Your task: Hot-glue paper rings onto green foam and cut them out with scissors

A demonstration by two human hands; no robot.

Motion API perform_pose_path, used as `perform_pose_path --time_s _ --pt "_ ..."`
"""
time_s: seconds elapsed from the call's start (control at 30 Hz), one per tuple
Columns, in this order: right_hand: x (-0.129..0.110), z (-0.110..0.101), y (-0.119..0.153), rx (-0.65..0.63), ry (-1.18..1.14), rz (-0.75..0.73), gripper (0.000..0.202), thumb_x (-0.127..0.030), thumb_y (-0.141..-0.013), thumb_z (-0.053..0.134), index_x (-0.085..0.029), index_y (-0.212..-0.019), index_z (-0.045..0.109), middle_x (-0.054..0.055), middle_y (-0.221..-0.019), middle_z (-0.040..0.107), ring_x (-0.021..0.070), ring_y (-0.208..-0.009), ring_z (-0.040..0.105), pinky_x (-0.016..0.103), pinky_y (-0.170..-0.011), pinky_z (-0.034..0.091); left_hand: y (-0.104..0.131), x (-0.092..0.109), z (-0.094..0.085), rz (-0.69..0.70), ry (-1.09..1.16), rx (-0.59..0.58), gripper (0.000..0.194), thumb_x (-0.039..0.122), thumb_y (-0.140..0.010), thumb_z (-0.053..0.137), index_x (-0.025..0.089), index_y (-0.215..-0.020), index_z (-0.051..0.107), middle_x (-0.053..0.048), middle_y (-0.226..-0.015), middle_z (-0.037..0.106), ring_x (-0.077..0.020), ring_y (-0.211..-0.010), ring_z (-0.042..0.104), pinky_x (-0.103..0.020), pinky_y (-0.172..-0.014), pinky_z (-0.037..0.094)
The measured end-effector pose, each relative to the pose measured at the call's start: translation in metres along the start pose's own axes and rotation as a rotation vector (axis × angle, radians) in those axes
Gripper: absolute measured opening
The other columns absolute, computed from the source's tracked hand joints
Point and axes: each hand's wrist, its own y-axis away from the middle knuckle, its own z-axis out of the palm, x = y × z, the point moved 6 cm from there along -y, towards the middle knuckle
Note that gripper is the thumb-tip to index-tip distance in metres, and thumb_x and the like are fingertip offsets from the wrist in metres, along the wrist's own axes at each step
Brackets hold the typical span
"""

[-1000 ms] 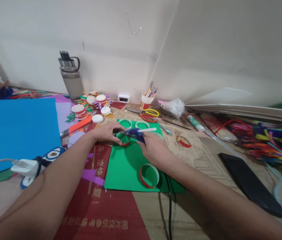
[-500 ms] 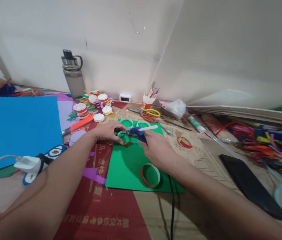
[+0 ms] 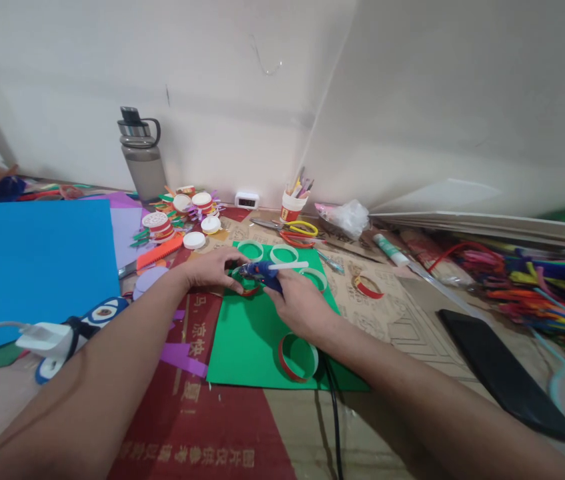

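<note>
Glue gun shifted slightly toward surface's left edge vs half second ago; nozzle end now farther across ring at left hand, covering more of it. Right hand moved same way with gun. Ring near green sheet's right edge, mostly hidden behind right hand before, now shows more rim. Black cable also slid slightly left.

Your big paper is green, and the ring near its bottom is red outside and white inside. Your left sheet is plain blue. Your phone-shaped thing is black.
</note>
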Motion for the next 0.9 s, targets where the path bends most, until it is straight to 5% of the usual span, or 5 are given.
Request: perform_pose_path --time_s 0.5,0.9 --pt "0.0039 0.0009 -0.0065 0.006 -0.221 -0.060 0.024 -0.023 -0.091 0.055 -0.014 -0.113 0.060 0.014 -0.114 0.068 0.0247 -0.105 0.062 0.034 -0.088 0.046 0.0004 0.0011 -0.0002 0.004 0.002 -0.001 0.061 0.049 -0.067 0.080 0.019 -0.119 0.065 -0.005 -0.104 0.059 -0.0228 -0.101 0.055 -0.033 -0.090 0.042" --pt "0.0062 -0.0058 -0.0002 0.006 0.026 0.022 0.028 -0.029 -0.095 0.048 -0.014 -0.115 0.059 0.016 -0.113 0.068 0.0262 -0.105 0.063 0.035 -0.086 0.045 0.0002 0.0064 -0.0021 -0.012 -0.014 -0.016 0.051 0.048 -0.067 0.080 0.022 -0.109 0.065 -0.001 -0.098 0.059 -0.0202 -0.096 0.054 -0.029 -0.085 0.041"
